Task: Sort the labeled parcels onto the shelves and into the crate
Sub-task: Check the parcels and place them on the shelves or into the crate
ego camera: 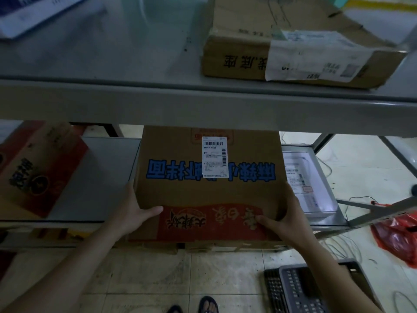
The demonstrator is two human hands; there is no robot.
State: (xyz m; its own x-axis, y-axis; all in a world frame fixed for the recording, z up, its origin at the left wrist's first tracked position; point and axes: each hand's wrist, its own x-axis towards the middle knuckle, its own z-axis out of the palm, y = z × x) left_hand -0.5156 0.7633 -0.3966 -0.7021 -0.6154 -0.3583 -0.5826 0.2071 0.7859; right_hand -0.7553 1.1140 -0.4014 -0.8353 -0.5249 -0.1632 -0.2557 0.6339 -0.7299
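I held a big cardboard box (209, 186) with both hands. It had blue writing across the top, a red band along the near edge, and a white shipping label (214, 157) stuck near the middle. My left hand (133, 208) was on the box's left side, with the thumb lying on the red band and the other fingers tucked down the side where I could not see them. My right hand (291, 213) was on the right side, with the thumb pressed on the red band too. So my grip was clamped on the box from both sides.

The box sat on the lower shelf (108, 177), in the middle, and its near edge stuck out past the front of the shelf toward me. To its left on the same shelf lay a red and brown box (38, 168), tilted a bit. To its right lay a flat clear-wrapped parcel (302, 177) with a paper label on it, just beside my box.

On the upper shelf (158, 102) above, a flat brown box (259, 37) lay on the right with a white label hanging over its front edge. A white and blue parcel (29, 14) lay at the far left.

Down on the tiled floor (180, 276) stood a dark plastic crate (300, 290) by my right arm, and a red plastic bag (399, 238) lay farther right.
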